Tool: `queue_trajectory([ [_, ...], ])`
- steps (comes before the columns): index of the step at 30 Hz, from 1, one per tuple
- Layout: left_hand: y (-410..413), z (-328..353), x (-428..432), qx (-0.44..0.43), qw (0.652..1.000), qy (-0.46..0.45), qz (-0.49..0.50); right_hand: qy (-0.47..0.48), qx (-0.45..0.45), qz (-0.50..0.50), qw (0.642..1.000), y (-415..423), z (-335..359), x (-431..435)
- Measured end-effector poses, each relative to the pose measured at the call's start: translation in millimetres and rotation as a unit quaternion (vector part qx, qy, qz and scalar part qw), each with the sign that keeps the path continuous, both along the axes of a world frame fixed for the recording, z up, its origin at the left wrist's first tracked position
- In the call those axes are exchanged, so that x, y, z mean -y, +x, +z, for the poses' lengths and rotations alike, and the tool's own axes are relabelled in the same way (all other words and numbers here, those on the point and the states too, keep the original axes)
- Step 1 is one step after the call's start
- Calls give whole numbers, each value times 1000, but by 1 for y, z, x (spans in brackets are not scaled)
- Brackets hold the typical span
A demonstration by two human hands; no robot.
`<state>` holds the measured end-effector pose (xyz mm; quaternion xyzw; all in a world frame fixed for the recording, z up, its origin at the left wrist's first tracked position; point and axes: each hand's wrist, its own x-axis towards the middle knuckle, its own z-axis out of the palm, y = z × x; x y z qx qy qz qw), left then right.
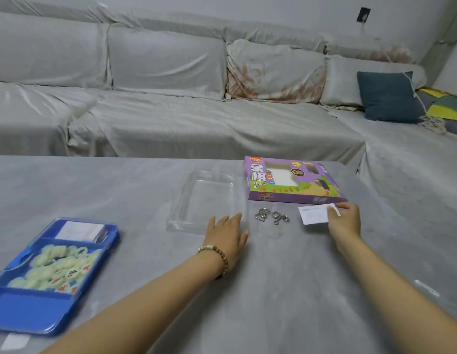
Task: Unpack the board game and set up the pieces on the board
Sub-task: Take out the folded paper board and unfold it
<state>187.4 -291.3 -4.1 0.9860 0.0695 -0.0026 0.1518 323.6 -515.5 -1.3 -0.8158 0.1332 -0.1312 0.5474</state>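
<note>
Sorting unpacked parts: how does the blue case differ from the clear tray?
The blue case is opaque and holds pale round pieces; the clear tray is see-through and looks empty. The blue case lies far left; the clear tray, by the left hand. Both lie flat.

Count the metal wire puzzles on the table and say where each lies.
2. One wire puzzle lies just right of the clear tray. The other wire puzzle sits beside it, left of the white card that the right hand touches. None looks hidden.
</note>
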Motion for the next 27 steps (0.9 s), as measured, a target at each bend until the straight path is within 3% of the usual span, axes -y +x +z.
queue_trajectory([
  [4,15,-5,1,33,999,2,-42,-32,-46,35,998,14,-13,-1],
  [6,21,-6,0,44,998,1,-46,-156,-38,40,986,10,-18,-3],
  [8,25,-7,-3,44,998,13,-49,-274,32,71,959,-1,-23,-5],
  [10,29,-8,-6,39,997,29,-54,-335,60,171,925,-10,-28,-6],
  [14,38,-10,-14,54,996,34,-60,-458,-67,322,826,-20,-35,-6],
  [21,39,-13,-23,130,989,-40,-63,-413,-125,336,837,-1,-29,-24],
  [24,34,-10,-33,144,989,-10,-30,-377,-12,290,880,-1,-21,-36],
  [27,29,-5,-49,89,993,68,41,-379,57,297,875,0,-7,-65],
])
